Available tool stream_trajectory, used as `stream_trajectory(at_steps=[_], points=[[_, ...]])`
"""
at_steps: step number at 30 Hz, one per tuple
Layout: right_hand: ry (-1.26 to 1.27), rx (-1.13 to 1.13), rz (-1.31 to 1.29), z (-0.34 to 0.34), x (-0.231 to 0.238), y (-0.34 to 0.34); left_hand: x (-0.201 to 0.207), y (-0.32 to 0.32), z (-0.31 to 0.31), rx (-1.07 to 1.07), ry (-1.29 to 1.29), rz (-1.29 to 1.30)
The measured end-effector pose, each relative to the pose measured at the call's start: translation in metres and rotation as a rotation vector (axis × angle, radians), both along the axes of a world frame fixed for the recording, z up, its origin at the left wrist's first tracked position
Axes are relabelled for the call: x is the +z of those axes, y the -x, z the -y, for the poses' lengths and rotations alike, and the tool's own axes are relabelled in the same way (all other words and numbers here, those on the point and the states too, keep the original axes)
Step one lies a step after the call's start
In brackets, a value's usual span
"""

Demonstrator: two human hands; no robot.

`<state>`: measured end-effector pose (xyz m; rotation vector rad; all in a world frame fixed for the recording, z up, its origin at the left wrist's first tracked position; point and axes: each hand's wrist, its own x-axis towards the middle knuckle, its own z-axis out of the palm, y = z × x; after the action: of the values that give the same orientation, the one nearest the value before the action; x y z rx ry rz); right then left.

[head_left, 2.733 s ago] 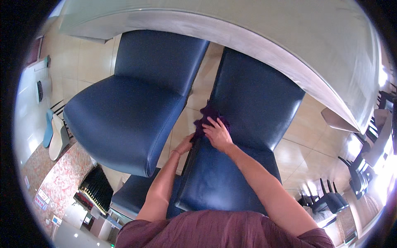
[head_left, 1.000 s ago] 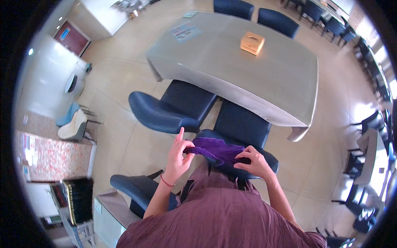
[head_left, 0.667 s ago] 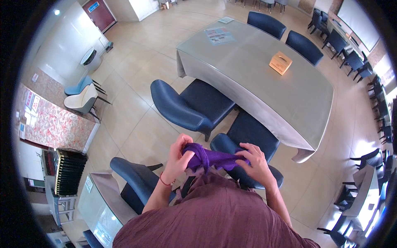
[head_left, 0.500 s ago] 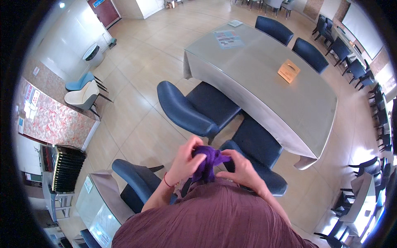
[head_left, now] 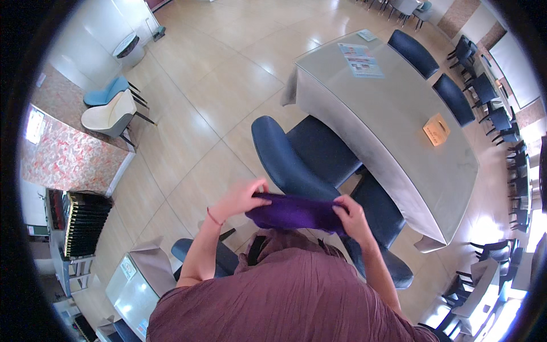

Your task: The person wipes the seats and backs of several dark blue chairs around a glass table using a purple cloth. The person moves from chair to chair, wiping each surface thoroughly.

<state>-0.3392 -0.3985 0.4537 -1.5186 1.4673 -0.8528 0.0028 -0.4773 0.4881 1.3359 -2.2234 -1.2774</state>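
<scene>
A purple cloth (head_left: 296, 214) is stretched out sideways in front of my body. My left hand (head_left: 244, 198) pinches its left end, with a thin red band around that wrist. At the other end, my right hand (head_left: 351, 216) grips the cloth between thumb and fingers. The cloth hangs as a wide strip between the two hands, its lower edge just above my maroon shirt (head_left: 285, 285). What kind of cloth article it is I cannot make out.
Dark blue chairs (head_left: 296, 162) stand ahead against a long covered table (head_left: 387, 108) bearing leaflets and a wooden box (head_left: 436, 130). Another table (head_left: 134, 288) and a chair are at lower left. A white chair (head_left: 114, 114) and a bin (head_left: 129, 50) stand along the left wall.
The purple cloth was bunched between my hands and is now spread into a wide strip. My hands have moved apart. The view has shifted, so the table sits farther right.
</scene>
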Motion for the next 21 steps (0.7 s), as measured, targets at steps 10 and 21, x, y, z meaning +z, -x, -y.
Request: stream_trajectory(at_steps=[10, 21], points=[[0.241, -0.239, -0.468, 0.139, -0.031, -0.038, -0.060, 0.018, 0.133, 0.415, 0.633, -0.019], [-0.059, 0.046, -0.675, 0.112, -0.144, -0.096, -0.224, 0.074, 0.052, 1.040, -0.081, -0.599]])
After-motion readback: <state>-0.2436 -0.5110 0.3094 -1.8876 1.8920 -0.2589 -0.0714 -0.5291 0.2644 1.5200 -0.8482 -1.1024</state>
